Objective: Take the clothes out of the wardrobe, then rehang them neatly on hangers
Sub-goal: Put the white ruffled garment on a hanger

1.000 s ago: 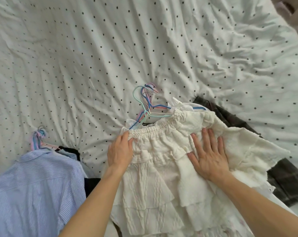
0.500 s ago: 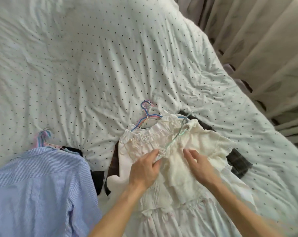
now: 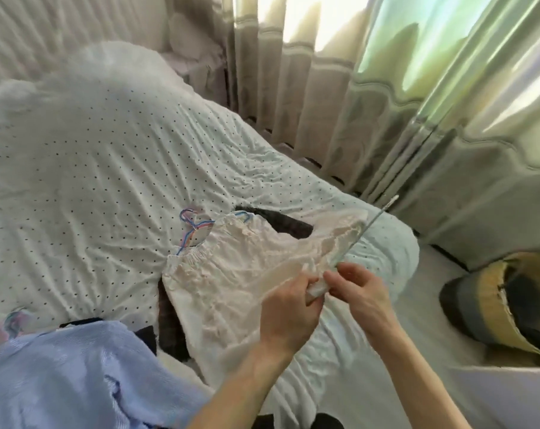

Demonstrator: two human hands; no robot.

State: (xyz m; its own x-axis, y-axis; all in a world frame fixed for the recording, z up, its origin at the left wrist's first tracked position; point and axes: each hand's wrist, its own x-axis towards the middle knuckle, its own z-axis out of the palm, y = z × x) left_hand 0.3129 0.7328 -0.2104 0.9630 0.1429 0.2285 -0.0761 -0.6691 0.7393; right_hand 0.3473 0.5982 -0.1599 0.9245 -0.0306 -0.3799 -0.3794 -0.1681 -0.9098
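Cream top [image 3: 231,274] lay across the bed [image 3: 107,181]; left hand [image 3: 290,308] and right hand [image 3: 363,294] pinched its cloth and a pale hanger [image 3: 365,225].

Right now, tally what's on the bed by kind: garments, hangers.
Garments told apart: 3 (cream top, blue shirt, dark plaid piece)
Hanger bunches on the bed: 2 (coloured bunch, blurred bunch)
Pale hanger pinched by the right hand: 1
Total: 6. Dark fabric may be several pieces; hangers per bunch uncountable.

left hand [image 3: 289,308] grips cream top [image 3: 237,274] | right hand [image 3: 360,294] pinches pale hanger [image 3: 357,238] | both above dotted bed [image 3: 92,181]
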